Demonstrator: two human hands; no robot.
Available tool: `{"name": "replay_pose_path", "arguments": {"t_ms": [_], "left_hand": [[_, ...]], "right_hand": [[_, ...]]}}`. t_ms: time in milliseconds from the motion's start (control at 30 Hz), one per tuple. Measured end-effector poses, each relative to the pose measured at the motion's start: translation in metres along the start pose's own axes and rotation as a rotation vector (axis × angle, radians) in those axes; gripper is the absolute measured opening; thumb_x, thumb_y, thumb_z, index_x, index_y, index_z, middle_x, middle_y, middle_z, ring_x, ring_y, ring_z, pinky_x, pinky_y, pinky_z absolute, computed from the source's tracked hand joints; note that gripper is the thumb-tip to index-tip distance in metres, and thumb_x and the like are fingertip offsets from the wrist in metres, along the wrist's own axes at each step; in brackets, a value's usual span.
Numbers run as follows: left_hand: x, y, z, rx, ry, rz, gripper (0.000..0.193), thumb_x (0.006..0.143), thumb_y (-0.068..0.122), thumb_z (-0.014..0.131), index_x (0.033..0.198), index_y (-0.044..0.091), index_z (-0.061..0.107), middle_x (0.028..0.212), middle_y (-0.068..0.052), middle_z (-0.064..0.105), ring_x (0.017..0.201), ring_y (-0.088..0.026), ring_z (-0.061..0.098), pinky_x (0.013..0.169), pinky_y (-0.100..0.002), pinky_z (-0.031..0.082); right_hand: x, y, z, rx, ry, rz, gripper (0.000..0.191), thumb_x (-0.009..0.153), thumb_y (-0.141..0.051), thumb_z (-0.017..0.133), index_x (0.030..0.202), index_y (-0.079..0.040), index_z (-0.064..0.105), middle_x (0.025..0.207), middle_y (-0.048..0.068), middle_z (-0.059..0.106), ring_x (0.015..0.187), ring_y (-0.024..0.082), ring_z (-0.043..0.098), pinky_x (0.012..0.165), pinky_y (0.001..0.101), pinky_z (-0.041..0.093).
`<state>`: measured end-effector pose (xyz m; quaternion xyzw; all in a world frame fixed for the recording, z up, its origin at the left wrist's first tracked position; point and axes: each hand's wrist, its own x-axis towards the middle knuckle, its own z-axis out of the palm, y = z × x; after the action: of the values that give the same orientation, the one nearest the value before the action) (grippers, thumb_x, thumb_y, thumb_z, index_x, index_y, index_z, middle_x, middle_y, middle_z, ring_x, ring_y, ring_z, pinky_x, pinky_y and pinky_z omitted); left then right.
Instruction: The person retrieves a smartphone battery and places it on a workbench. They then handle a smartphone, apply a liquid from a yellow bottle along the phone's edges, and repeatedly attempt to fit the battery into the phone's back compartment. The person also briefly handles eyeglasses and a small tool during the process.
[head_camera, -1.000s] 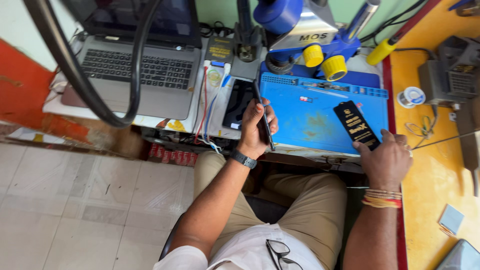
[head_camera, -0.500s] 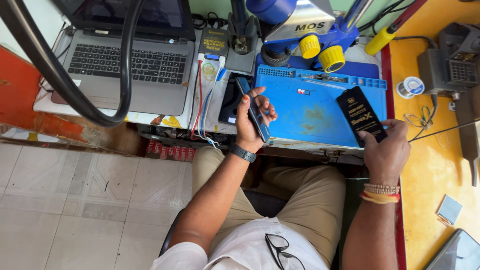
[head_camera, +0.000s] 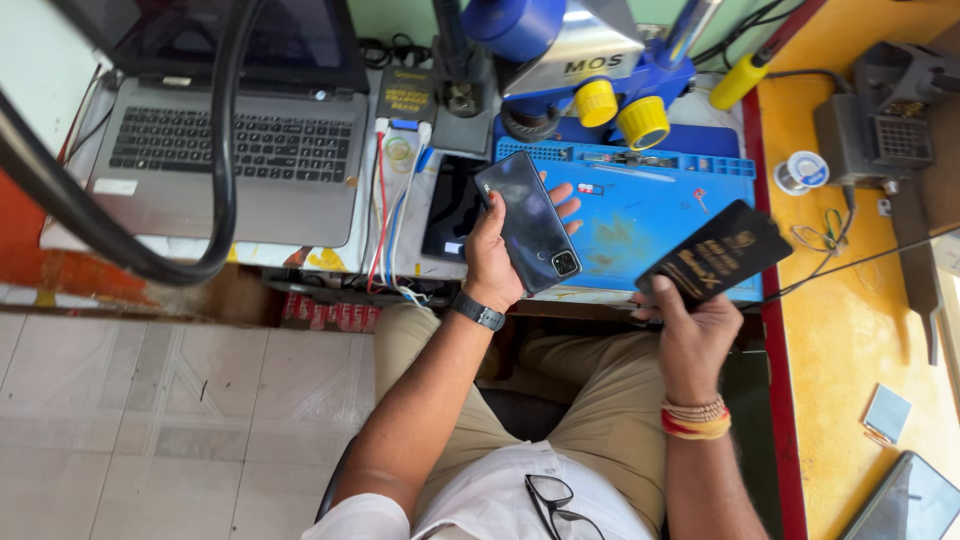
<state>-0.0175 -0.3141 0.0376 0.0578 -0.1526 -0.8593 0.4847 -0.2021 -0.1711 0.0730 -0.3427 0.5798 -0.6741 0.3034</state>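
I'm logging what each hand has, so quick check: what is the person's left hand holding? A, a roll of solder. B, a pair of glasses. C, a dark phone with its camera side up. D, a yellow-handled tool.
C: the left hand grips a dark phone over the blue mat, its back camera showing near the lower corner.

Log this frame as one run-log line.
left hand: holds phone, back up | right hand: holds black box | both over blue mat | laptop left
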Motion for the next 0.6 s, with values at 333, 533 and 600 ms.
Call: {"name": "replay_pose_path", "arguments": {"t_ms": [333,533,600], "left_hand": [[0.012,-0.010,-0.002,0.142,0.062,0.278,0.031,0.105,0.023,0.066,0.132,0.008,0.061,0.131,-0.003,0.066,0.124,-0.019,0.059,0.112,-0.040,0.044],[0.010,-0.012,-0.001,0.092,0.093,0.304,0.028,0.104,0.024,0.066,0.129,0.010,0.063,0.129,-0.003,0.067,0.122,-0.018,0.060,0.110,-0.039,0.045],[0.010,-0.013,-0.001,0.102,0.084,0.320,0.029,0.104,0.024,0.066,0.129,0.010,0.063,0.129,-0.003,0.067,0.122,-0.018,0.061,0.110,-0.039,0.045]], "right_hand": [[0.015,0.007,0.051,-0.041,-0.019,-0.131,0.016,0.093,-0.001,0.079,0.107,0.001,0.073,0.101,0.005,0.076,0.088,0.007,0.068,0.080,0.0233,0.055],[0.021,0.017,0.060,-0.205,-0.071,-0.249,0.019,0.093,-0.006,0.082,0.110,-0.001,0.074,0.102,0.005,0.077,0.091,0.008,0.068,0.081,0.0248,0.055],[0.022,0.017,0.062,-0.295,-0.066,-0.289,0.018,0.093,-0.007,0.082,0.109,-0.001,0.075,0.101,0.006,0.079,0.091,0.009,0.071,0.080,0.0256,0.056]]}}
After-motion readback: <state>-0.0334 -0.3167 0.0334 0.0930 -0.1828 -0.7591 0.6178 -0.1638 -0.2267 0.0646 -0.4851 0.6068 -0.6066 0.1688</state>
